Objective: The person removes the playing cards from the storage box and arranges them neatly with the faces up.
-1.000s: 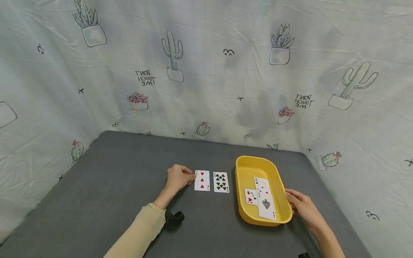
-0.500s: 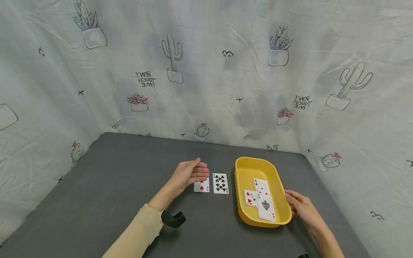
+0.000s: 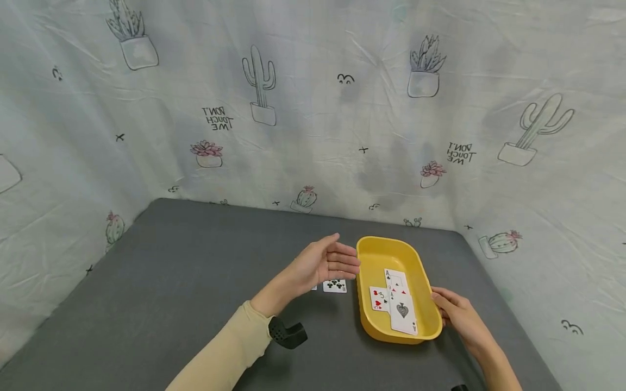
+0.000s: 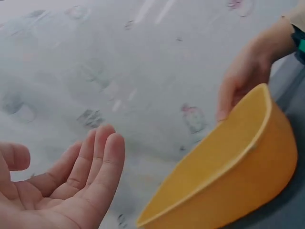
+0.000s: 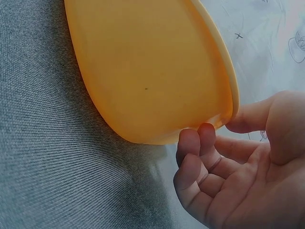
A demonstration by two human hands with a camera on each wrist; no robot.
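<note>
Playing cards [image 3: 379, 298], at least three overlapping, lie inside one yellow tray [image 3: 380, 255], an ace of spades [image 3: 403, 311] marked "A" uppermost. Two more cards [image 3: 335, 285] sit on the grey table [image 3: 195, 271], partly hidden behind the left hand [image 3: 318, 266], its fingers straight, near the tray's left rim. The right hand [image 3: 459, 315] grips the right edge. Table stretches widely leftward. Reversed "DON'T TOUCH" lettering [image 3: 459, 153] appears twice on the backdrop [image 3: 313, 108].
</note>
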